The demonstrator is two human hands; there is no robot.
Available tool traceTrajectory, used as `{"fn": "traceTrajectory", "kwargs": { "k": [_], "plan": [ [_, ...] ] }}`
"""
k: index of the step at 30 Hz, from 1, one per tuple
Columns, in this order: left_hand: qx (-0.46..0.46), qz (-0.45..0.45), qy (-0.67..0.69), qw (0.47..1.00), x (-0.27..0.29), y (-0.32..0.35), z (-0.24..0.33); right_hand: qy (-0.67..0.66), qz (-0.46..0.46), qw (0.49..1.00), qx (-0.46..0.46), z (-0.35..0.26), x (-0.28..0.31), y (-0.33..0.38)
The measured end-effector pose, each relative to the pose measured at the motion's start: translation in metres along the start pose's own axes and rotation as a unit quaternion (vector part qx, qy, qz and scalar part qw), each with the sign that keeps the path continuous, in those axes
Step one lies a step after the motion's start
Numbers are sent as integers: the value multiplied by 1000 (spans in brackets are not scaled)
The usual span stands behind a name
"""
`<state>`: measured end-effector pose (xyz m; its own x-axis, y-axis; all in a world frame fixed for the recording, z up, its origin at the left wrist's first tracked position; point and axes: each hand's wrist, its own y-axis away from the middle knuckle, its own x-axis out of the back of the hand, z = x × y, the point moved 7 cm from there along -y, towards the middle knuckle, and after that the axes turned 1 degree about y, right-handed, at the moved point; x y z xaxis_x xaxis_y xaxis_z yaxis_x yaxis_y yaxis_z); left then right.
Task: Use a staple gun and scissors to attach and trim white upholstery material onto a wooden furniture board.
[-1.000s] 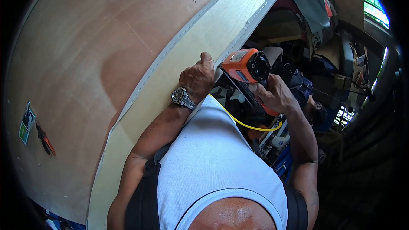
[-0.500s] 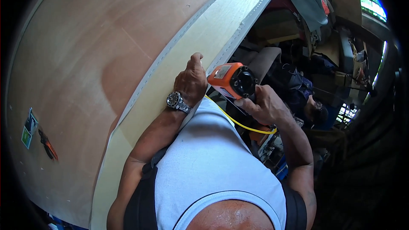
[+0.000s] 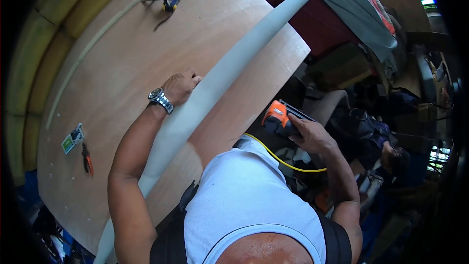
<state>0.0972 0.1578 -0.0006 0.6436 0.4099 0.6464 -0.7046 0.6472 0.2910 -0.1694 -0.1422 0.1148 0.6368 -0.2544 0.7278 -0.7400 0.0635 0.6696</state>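
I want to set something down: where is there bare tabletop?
The tabletop has bare patches between the tape measure and left hand, and right of the grey strip. It's crowded where the orange-handled tool lies beside the packet.

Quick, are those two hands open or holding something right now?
Left hand: fingers curled at the grey panel; grip can't be told.
Right hand: closed, holding the orange tool.

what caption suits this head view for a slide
Left hand at the edge of a long grey piece on a wooden tabletop; right hand holding an orange power tool.
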Motion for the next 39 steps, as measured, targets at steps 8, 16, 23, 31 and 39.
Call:
{"fn": "traceTrajectory", "kwargs": {
  "k": [8,16,23,31,39],
  "plan": [
    [92,80,-6,993,26,4,-7,197,170,929,264,47,-38,-145],
    [135,129,-51,981,24,17,-3,112,239,935,238,51,-26,-210],
    [60,158,-52,984,19,22,3,-85,463,778,416,-132,36,-141],
    [100,119,-3,988,20,90,-21,-94,480,802,342,-158,10,-167],
    [-13,188,55,981,21,169,-45,-334,504,793,-71,-127,-162,-149]
  ]
}}
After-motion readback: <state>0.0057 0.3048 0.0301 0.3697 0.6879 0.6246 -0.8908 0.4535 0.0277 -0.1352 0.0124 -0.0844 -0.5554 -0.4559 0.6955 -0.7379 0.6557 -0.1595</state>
